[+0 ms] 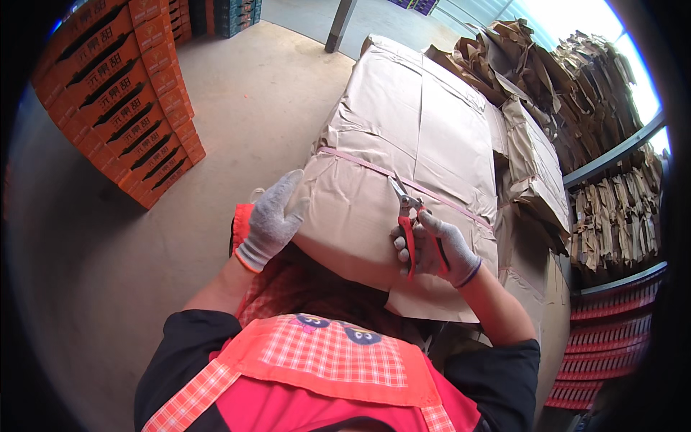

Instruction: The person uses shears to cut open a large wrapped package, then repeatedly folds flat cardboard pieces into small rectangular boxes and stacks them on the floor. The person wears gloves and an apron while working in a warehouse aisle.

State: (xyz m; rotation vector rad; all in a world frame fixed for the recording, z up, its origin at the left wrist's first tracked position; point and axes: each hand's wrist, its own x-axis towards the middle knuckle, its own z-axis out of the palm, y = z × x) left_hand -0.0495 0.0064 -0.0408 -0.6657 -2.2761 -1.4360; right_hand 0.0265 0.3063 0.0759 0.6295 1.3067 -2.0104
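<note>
A large bundle wrapped in brown paper (403, 137) lies in front of me, bound across by a pink strap (446, 198). My right hand (435, 248), in a grey glove, grips red-handled scissors (409, 216) whose blades point up at the strap. My left hand (275, 219), also gloved, presses flat against the bundle's near left corner. I wear a red checked apron (324, 360) over black sleeves.
Stacks of orange cartons (115, 93) stand at the left on the concrete floor (237, 93). Piles of loose brown paper bags (561, 79) fill the shelves at the right. Red crates (612, 331) sit at the lower right. A grey post (342, 25) rises behind the bundle.
</note>
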